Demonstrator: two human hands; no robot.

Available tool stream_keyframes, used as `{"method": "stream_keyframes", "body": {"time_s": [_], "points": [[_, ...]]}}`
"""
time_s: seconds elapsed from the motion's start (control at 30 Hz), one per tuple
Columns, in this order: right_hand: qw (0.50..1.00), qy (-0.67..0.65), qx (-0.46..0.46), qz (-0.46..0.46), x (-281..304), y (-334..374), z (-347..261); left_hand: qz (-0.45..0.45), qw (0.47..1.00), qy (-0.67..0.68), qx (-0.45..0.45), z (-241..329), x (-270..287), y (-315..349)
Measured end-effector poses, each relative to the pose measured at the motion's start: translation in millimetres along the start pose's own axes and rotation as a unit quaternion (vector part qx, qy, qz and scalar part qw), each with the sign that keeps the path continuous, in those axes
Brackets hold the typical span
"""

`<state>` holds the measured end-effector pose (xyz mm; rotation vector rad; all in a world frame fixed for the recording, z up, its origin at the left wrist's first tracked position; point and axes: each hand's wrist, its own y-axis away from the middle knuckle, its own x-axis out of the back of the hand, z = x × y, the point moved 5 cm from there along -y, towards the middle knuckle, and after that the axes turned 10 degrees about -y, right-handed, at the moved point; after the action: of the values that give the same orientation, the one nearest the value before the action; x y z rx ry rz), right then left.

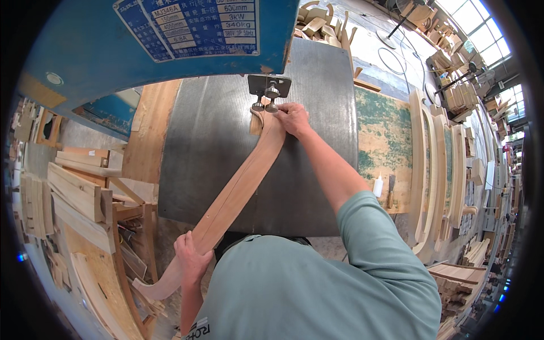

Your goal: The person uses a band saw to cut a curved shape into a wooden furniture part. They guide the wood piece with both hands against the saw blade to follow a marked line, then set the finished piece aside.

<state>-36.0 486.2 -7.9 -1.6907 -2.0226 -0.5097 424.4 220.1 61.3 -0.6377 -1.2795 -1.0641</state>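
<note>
A long curved wooden board (233,187) lies slantwise over the grey ribbed table (320,175) of a blue bandsaw (73,65). Its far end is at the saw's guide rollers (272,93), and its near end sticks out past the table's front edge. My left hand (194,255) is wrapped round the board toward that near end. With fingers bent, my right hand (293,119) grips the board's far end, close beside the rollers. Pencil lines run along the wood. A small offcut (256,123) sits left of the board's tip. The blade is hard to make out.
On the left, cut boards (73,190) rest on a wooden stand. To the right, a green-stained panel (382,136) bears a white bottle (378,186) and a brush-like tool (391,190). Long curved pieces (428,170) stand beyond it. Scrap wood (317,22) is heaped behind the table.
</note>
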Motion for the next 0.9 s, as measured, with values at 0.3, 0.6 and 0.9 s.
{"method": "stream_keyframes", "body": {"time_s": [0.3,0.6,0.9], "points": [[1.000,-0.004,0.001,-0.003,-3.7,-6.4,3.5,-0.001,1.000,-0.006,0.011,4.6,0.0,1.1],[1.000,0.002,-0.006,-0.018,-1.5,-9.3,-0.9,0.004,1.000,-0.001,0.015,5.4,-3.3,1.7],[1.000,-0.013,-0.011,-0.023,-1.9,-15.9,2.3,-0.001,1.000,0.005,0.029,13.6,-2.9,2.1]]}}
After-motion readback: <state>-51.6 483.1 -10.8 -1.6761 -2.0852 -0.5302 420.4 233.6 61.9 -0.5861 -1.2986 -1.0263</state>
